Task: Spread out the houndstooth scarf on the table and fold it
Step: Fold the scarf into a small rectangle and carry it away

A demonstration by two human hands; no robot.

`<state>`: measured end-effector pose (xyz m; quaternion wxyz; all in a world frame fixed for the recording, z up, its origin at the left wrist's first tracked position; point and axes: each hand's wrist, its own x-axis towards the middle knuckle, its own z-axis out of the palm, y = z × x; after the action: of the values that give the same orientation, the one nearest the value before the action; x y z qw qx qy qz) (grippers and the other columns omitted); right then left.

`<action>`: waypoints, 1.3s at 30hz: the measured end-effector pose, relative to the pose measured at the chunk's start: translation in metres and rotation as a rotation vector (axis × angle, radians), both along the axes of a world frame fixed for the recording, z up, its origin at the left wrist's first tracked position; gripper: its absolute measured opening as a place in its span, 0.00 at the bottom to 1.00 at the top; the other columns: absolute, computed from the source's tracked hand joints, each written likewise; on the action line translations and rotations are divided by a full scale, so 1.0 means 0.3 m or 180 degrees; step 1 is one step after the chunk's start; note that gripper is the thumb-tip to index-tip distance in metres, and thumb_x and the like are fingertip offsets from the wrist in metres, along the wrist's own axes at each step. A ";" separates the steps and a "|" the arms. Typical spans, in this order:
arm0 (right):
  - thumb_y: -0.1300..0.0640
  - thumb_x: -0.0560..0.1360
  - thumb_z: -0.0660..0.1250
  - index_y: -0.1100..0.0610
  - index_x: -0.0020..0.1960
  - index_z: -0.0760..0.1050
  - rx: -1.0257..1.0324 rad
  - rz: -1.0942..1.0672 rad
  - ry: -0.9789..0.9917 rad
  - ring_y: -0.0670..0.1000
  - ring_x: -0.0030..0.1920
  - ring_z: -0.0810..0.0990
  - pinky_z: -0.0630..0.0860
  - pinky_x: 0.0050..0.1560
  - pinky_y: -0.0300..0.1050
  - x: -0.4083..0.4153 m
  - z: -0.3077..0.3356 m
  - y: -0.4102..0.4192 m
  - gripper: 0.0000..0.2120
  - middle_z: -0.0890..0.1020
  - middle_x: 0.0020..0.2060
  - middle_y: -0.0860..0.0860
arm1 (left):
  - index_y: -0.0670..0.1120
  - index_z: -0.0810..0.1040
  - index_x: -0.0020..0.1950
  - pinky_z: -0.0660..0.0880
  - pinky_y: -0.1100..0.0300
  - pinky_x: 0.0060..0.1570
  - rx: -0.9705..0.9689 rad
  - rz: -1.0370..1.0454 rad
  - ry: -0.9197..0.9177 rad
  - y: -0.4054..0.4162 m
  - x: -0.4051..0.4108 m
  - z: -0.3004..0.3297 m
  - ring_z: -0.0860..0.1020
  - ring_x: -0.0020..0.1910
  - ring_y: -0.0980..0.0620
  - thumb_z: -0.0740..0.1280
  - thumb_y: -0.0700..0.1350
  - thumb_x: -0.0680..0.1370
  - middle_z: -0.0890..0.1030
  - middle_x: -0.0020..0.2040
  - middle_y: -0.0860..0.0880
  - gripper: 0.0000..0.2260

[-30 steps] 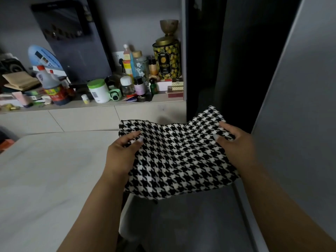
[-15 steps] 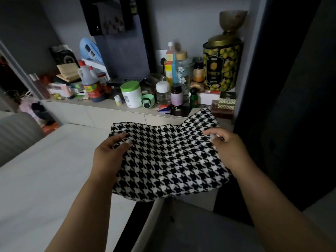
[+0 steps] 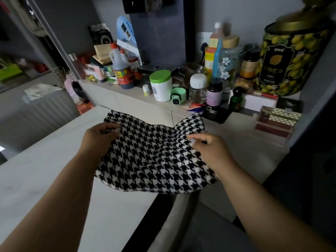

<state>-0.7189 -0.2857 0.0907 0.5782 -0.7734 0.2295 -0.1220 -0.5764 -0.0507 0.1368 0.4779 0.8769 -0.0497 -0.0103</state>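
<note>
A black-and-white houndstooth scarf (image 3: 152,157), folded into a thick rectangle, is held between both hands above the right edge of the white table (image 3: 45,179). My left hand (image 3: 98,140) grips its left side, thumb on top and fingers underneath. Its right side is gripped by my right hand (image 3: 209,151), whose fingers curl over the top. The scarf's near edge sags below my hands and hangs past the table edge. Its far right corner rises toward the counter.
Behind the table, a cluttered counter ledge (image 3: 131,99) holds a sauce bottle (image 3: 121,70), a green-lidded white jar (image 3: 161,86), small bottles, a lemon-print tin (image 3: 289,64) and a clear box (image 3: 276,122). A dark gap (image 3: 151,215) runs along the table's right edge.
The scarf and both hands have shifted left, from beyond the table's right edge to partly over it. The view has swung left and closer to the counter. Both grips are unchanged.
</note>
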 end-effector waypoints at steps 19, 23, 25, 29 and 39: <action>0.51 0.75 0.65 0.55 0.60 0.77 0.0734 0.0590 0.1724 0.51 0.50 0.77 0.76 0.53 0.46 0.442 -0.201 0.137 0.15 0.78 0.53 0.51 | 0.49 0.80 0.63 0.75 0.56 0.48 0.1489 -0.0735 0.0100 -0.046 0.593 -0.268 0.79 0.51 0.37 0.62 0.41 0.80 0.81 0.59 0.42 0.13; 0.48 0.76 0.65 0.54 0.64 0.73 0.0647 0.0966 0.2046 0.52 0.52 0.77 0.78 0.55 0.46 0.510 -0.225 0.138 0.18 0.78 0.58 0.52 | 0.54 0.77 0.65 0.73 0.57 0.54 0.1741 -0.0766 -0.0041 -0.079 0.697 -0.330 0.77 0.57 0.40 0.60 0.43 0.80 0.76 0.66 0.45 0.16; 0.46 0.77 0.63 0.58 0.60 0.74 0.0020 0.1227 0.2393 0.52 0.46 0.78 0.77 0.46 0.44 0.530 -0.233 0.129 0.19 0.79 0.49 0.53 | 0.57 0.71 0.70 0.69 0.50 0.65 0.2114 -0.0798 -0.0201 -0.081 0.710 -0.378 0.70 0.66 0.40 0.59 0.45 0.80 0.67 0.73 0.47 0.19; 0.45 0.77 0.62 0.57 0.35 0.71 -0.1298 0.1338 0.2404 0.51 0.33 0.75 0.71 0.33 0.41 0.576 -0.239 0.094 0.18 0.76 0.33 0.52 | 0.59 0.59 0.76 0.51 0.42 0.74 0.2451 -0.0715 -0.0166 -0.079 0.622 -0.466 0.52 0.76 0.41 0.56 0.52 0.81 0.55 0.79 0.48 0.22; 0.39 0.78 0.56 0.53 0.78 0.52 -0.2285 0.1925 0.2281 0.57 0.76 0.53 0.58 0.72 0.53 0.678 -0.352 0.067 0.34 0.53 0.77 0.54 | 0.54 0.40 0.78 0.36 0.39 0.72 0.2576 -0.0358 0.0642 -0.128 0.301 -0.701 0.36 0.77 0.42 0.44 0.65 0.78 0.40 0.79 0.43 0.32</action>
<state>-0.5156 -0.2657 -0.0149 0.1759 -0.9448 0.1242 0.2471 -0.4860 -0.0890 -0.0736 0.0960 0.9845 -0.0425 -0.1408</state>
